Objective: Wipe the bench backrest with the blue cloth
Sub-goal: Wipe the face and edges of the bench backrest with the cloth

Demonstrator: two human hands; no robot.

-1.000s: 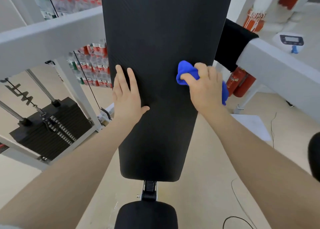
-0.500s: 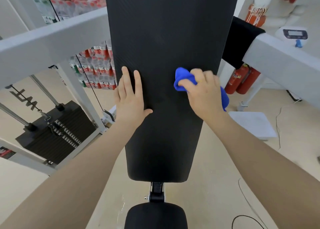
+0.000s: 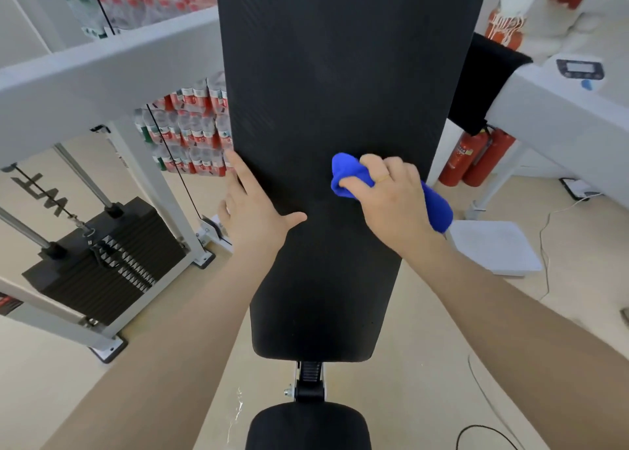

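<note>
Right hand point(image 3: 394, 201) presses the bunched blue cloth point(image 3: 350, 174) against the bench backrest point(image 3: 340, 75).

Its fingers are curled tight around the cloth, which bulges out past the knuckles toward the middle of the pad and trails out again behind the heel of the hand, over the pad's right edge; a thin ring shows on one finger. The left hand point(image 3: 253, 208) lies flat and spread at the left edge of the black backrest, thumb stretched across the pad, fingers pointing up along the edge, holding nothing. The cloth sits on the right half of the backrest, about halfway up its visible length. Below the pad's lower end is the hinge bracket point(image 3: 309, 380), then the dark seat pad point(image 3: 308, 427). A weight stack point(image 3: 102, 262) stands to the left, and red fire extinguishers point(image 3: 476, 158) to the right.
</note>
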